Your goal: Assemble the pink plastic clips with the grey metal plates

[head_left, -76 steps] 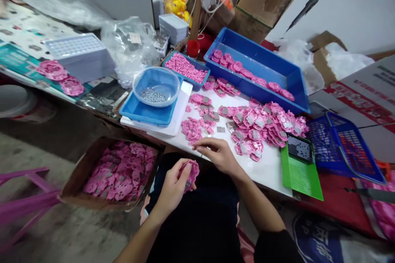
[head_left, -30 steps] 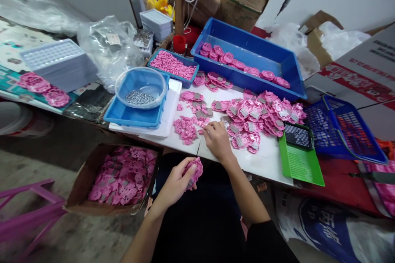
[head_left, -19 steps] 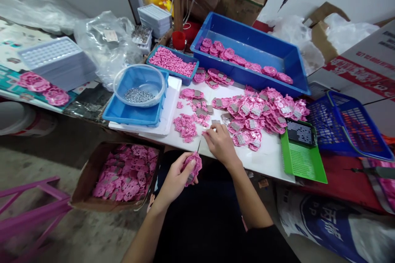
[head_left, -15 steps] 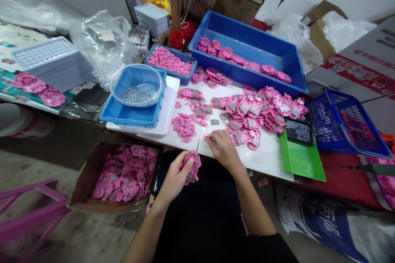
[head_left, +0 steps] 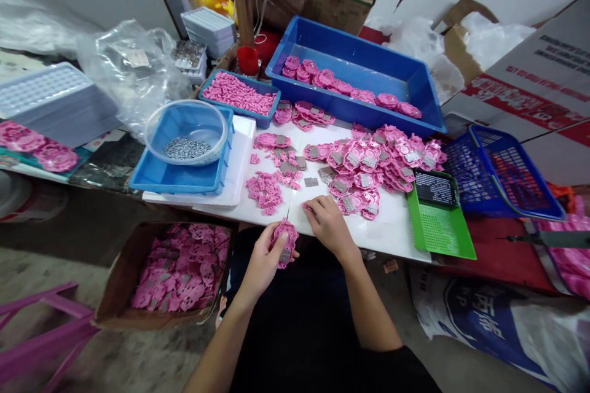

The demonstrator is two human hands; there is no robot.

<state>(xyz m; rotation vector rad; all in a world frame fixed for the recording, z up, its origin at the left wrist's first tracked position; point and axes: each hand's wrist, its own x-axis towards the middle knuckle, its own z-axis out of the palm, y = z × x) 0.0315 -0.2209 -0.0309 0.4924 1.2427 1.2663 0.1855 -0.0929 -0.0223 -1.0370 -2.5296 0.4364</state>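
Observation:
My left hand (head_left: 266, 255) is closed around a pink plastic housing (head_left: 286, 241), which has a grey metal plate at its lower end. The thumb presses on the housing's face, just past the table's front edge. My right hand (head_left: 328, 224) is over that edge, its fingers pinched on a small pink plastic piece (head_left: 307, 206) mostly covered by the fingertips. Beyond the hands, small pink parts (head_left: 266, 192) lie in a heap on the white tabletop (head_left: 295, 196). Near them is a loose grey metal plate (head_left: 311, 182). A large pile of pink housings (head_left: 369, 156) spreads to the right.
A large blue bin (head_left: 415, 83) stands at the back, beside a smaller tray of pink pieces (head_left: 239, 92). A clear bowl of screws (head_left: 187, 147) is on the left. Right are a green basket (head_left: 437, 233) and a blue basket (head_left: 507, 172). A carton (head_left: 115, 295) sits below left.
The whole view has swung a little, so the table's contents appear further left. My left hand keeps the housing, and my right hand stays pinched near the table edge.

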